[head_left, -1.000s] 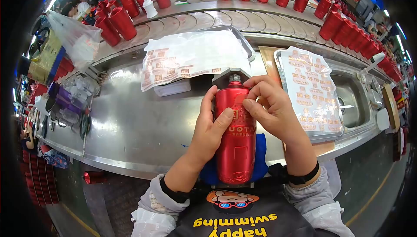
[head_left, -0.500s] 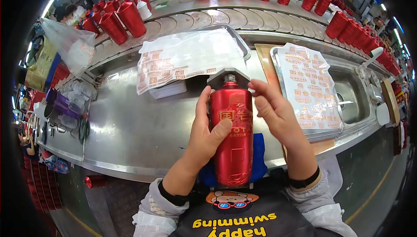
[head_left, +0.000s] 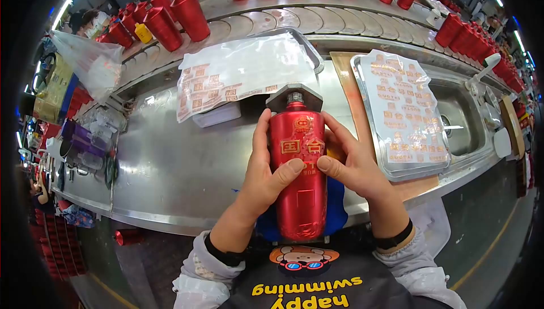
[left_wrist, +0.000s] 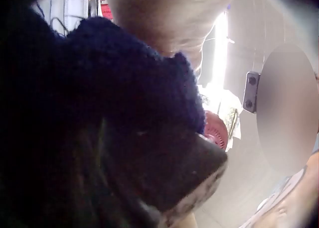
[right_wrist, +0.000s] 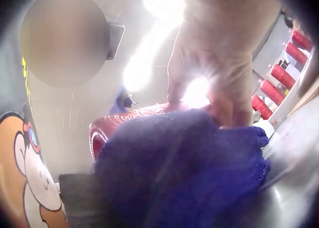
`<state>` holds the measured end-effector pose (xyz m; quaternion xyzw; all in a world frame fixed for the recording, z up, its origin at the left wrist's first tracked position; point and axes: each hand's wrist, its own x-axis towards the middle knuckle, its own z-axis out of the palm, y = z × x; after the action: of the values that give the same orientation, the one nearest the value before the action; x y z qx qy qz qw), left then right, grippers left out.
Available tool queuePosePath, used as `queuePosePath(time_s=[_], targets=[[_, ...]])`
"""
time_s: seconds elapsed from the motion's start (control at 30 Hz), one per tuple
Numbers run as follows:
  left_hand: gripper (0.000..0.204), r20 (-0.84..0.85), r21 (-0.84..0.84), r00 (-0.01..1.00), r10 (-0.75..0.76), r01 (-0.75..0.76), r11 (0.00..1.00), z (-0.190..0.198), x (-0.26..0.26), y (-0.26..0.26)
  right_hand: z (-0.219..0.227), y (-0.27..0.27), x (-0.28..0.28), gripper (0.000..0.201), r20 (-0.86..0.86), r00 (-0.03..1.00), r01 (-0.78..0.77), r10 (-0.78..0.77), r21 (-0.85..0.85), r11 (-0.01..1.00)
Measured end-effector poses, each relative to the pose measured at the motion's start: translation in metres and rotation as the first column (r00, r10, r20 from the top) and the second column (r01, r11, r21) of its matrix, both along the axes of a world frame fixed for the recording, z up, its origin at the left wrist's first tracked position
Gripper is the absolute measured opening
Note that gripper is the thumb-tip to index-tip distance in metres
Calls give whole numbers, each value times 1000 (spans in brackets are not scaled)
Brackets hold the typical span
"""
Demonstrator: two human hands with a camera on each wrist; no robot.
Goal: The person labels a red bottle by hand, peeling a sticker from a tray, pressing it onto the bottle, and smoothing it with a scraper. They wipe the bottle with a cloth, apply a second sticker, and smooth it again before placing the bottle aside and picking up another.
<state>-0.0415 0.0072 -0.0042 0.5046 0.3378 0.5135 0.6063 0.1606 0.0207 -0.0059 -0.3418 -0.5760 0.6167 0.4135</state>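
In the head view a red bottle point(head_left: 301, 201) with gold characters lies neck away from the body. Its dark cap end and neck meet a dark grey angular block point(head_left: 310, 99), and blue cloth point(head_left: 335, 210) shows beneath it. My left hand point(head_left: 262, 176) grips the bottle's left side, thumb on the front. The right hand point(head_left: 362, 167) holds the opposite side, its thumb near the lettering and fingers reaching round behind. Dark blue cloth point(left_wrist: 124, 78) fills much of the left wrist view; in the right wrist view, cloth point(right_wrist: 184, 168) partly hides the bottle point(right_wrist: 124, 121).
A tray covered by a printed sheet point(head_left: 243, 65) sits ahead, with a white container point(head_left: 217, 115) under its edge. To the right, another printed sheet point(head_left: 403, 111) lies on a tray beside a sink point(head_left: 462, 122). Red bottles point(head_left: 190, 17) stand along a conveyor point(head_left: 272, 21) at the back.
The right fingers, pinched at the bottle's upper right side, lifted away and now grip that side. The bottle has turned, bringing its gold characters and a round emblem to the front. Bottles behind have shifted.
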Motion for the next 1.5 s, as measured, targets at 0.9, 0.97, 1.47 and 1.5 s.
queuePosePath(time_s=[0.9,0.97,1.47,1.5], targets=[[90,91,-17,995,-43,45,999,-7,-6,6,-7,5,0,96,-89,994,-75,70,-54,996],[85,137,-58,990,-33,41,997,-8,-7,9,-9,5,-1,94,-112,992,-59,50,-82,995],[53,-39,-104,997,69,-73,992,3,-10,44,-8,11,-7,91,-81,996,-52,45,-88,995],[51,-79,-100,994,78,-86,991,5,-8,45,-7,11,-7,91,-80,996,-51,43,-90,995]])
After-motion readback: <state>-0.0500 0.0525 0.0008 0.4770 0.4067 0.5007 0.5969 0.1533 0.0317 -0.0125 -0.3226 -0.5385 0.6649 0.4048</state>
